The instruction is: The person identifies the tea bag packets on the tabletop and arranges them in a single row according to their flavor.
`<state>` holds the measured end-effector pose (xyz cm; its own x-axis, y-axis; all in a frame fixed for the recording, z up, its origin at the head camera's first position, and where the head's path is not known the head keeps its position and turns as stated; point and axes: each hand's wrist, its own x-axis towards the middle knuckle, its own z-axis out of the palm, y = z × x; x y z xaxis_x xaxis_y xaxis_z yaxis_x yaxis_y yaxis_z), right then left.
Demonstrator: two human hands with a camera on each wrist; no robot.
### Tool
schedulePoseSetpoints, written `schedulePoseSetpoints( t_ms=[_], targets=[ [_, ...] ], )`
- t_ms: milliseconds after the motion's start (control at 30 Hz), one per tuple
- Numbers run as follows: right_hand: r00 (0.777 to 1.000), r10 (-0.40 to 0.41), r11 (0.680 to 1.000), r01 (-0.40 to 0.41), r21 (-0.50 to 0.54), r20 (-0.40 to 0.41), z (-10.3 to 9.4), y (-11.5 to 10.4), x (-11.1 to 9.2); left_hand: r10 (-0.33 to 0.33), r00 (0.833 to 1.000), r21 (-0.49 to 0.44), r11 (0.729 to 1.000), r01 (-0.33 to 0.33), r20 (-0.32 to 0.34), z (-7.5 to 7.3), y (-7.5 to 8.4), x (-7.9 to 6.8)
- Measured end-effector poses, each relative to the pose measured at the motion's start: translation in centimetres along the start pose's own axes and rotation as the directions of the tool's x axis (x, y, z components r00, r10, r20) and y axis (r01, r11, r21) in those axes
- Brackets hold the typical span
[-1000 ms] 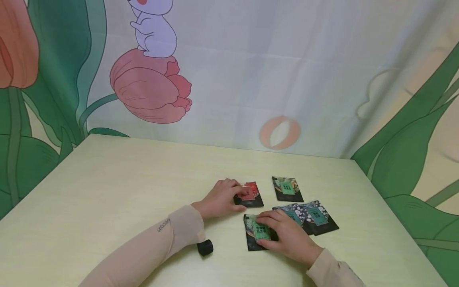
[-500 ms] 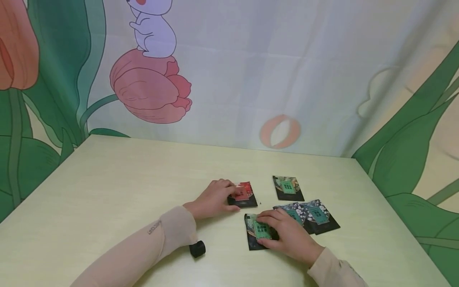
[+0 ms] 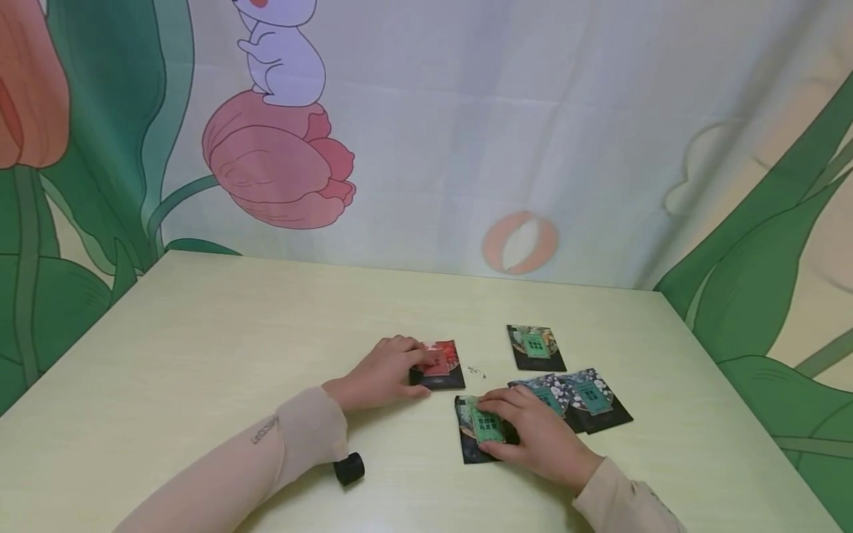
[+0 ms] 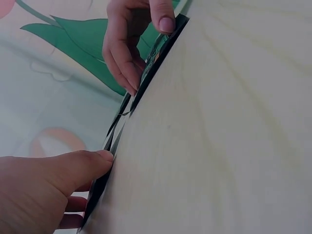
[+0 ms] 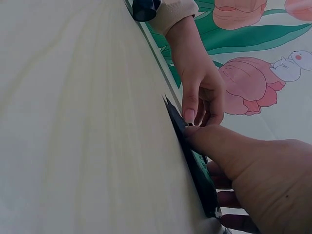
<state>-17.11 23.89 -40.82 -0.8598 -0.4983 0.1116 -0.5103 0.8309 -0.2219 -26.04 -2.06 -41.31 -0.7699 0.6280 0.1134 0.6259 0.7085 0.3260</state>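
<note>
Head view gives me a person at a pale wood-grain table (image 3: 233, 326), both hands busy with flat printed sachets. The left hand (image 3: 380, 374) grasps a red-and-black sachet (image 3: 445, 370) lying on the tabletop, fingers over its left part and thumb by its near edge. Nearer the person and further right, the right hand (image 3: 538, 437) grasps a green-labelled sachet (image 3: 469, 444), its thumb at the near side and its fingers reaching over the far side. From the right wrist view I see that thumb against the sachet's edge, other fingers beyond it.

Just past the right hand, two blue floral sachets (image 3: 589, 400) overlap, and another green-labelled packet (image 3: 537, 349) lies apart behind them. Small dark specks (image 3: 476, 371) (too tiny for me to identify) sit beside the red one. A black cylindrical piece (image 3: 349, 469) shows at the beige left sleeve (image 3: 266, 451). Behind the table hangs a backdrop (image 3: 413, 133) printed with tulips and a white cartoon animal.
</note>
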Motion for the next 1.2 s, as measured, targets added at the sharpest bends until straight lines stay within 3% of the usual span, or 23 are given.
schedulePoseSetpoints(
  t_ms=[1200],
  targets=[
    [1.000, -0.018, 1.000, 0.018, -0.007, -0.021, 0.1, -0.1, 0.0, 0.021, 1.000, -0.012, 1.000, -0.021, 0.002, -1.4, -1.8, -4.8]
  ],
)
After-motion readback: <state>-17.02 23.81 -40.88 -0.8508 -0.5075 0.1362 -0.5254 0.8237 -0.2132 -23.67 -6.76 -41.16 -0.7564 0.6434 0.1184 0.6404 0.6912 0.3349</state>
